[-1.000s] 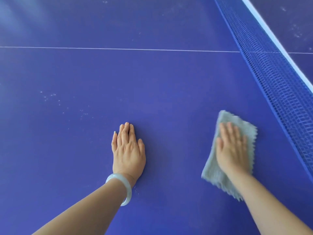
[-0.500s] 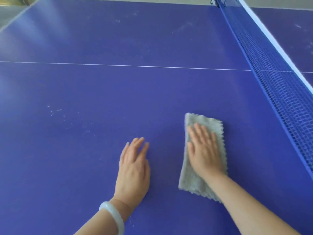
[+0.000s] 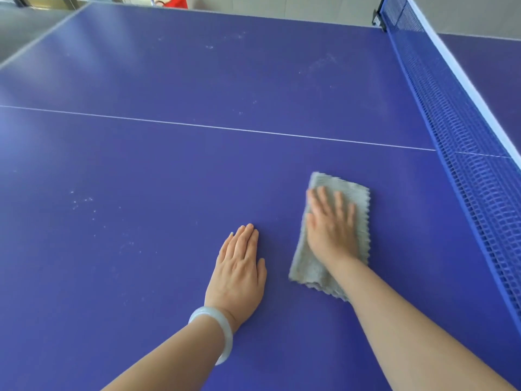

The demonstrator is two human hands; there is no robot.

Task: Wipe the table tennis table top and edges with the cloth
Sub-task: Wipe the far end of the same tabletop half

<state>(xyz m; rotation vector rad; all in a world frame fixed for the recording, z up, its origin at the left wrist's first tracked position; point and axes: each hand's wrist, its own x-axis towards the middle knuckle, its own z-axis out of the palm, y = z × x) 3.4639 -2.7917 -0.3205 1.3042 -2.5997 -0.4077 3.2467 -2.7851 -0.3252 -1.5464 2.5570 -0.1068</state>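
Observation:
A grey cloth (image 3: 355, 193) with zigzag edges lies folded on the blue table tennis table top (image 3: 141, 170). My right hand (image 3: 331, 225) presses flat on the cloth with straight fingers, slightly blurred. My left hand (image 3: 239, 266) rests flat on the bare table top just left of the cloth, fingers together; a pale bangle is on that wrist. Pale dust specks dot the surface to the left of my hands and beyond the white centre line (image 3: 225, 128).
The blue net (image 3: 462, 153) with its white top band runs along the right side, close to the cloth. The table's far edge (image 3: 253, 15) and left edge (image 3: 42, 35) show at the top, with grey floor beyond.
My right hand slid the cloth leftward away from the net, then a little forward. My left hand stays planted flat on the table. The view has tilted up, showing the far edge.

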